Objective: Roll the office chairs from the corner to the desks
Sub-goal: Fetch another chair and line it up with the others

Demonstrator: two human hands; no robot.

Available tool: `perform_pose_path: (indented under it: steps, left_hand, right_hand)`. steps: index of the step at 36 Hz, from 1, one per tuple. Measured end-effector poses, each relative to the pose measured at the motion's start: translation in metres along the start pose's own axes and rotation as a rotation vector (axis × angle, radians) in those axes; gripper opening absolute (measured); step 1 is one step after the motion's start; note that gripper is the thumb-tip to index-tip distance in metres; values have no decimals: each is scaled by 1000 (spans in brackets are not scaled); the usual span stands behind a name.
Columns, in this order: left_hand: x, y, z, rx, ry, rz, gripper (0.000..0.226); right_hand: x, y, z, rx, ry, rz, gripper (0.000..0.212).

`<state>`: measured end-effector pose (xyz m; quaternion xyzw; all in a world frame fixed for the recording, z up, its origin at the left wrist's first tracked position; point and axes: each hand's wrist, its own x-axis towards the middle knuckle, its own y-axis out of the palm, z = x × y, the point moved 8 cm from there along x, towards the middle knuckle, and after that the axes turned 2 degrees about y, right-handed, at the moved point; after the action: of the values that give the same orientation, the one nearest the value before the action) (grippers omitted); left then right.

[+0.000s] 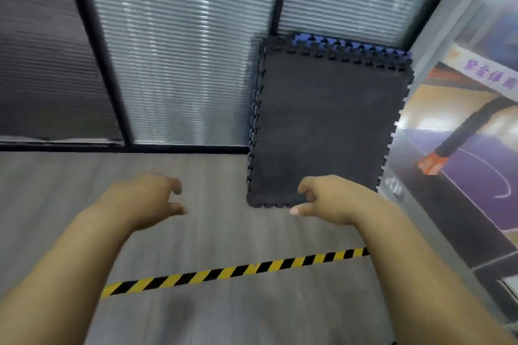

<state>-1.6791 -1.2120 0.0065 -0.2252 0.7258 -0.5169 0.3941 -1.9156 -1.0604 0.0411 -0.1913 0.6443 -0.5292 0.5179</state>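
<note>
2 hands: the left hand (145, 199) and the right hand (333, 200) are held out in front at about the same height, fingers loosely curled, thumbs apart from the fingers, nothing in either one.
Grip: both half open over bare floor, touching nothing.
Nearest floor: grey wood-look floor (218, 235) with a strip of yellow-and-black hazard tape (235, 270) running across below the wrists.
Corner ahead: 1 dark foam puzzle mat (325, 131) leans upright against the glass wall, a blue mat (350, 45) showing behind its top edge.
Farthest: glass partition with slatted blinds (182, 50); on the right, a wall poster (459, 148) of a purple court.
Office chairs: 0 in sight from where I stand; the corner shown holds only mats, so I cannot tell where the chairs are.
Handling, my guess: a chair on castors should roll easily on this smooth floor, fairly heavy but free-moving, and inclined to swivel or veer.
Where to hold: probably the top of the backrest with both hands, spread apart, pushing low and steady; the tape strip looks too flat to catch a wheel.
</note>
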Motion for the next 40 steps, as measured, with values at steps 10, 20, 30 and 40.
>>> perform_pose_path:
  steps: [10, 20, 30, 40]
  left_hand:
    - [8, -11, 131, -170, -403, -39, 51]
    - [-2, -23, 229, -312, -842, -120, 50]
    - [-38, -13, 289, -401, -1155, -149, 45]
    - [-71, -1, 400, -493, -1370, -181, 50]
  right_hand:
    - [144, -43, 143, -230, -363, 36, 61]
    - [248, -91, 303, -457, -752, 57, 60]
    - [283, -93, 458, -642, -1053, 60, 63]
    - [283, -69, 634, -720, -1261, 97, 62]
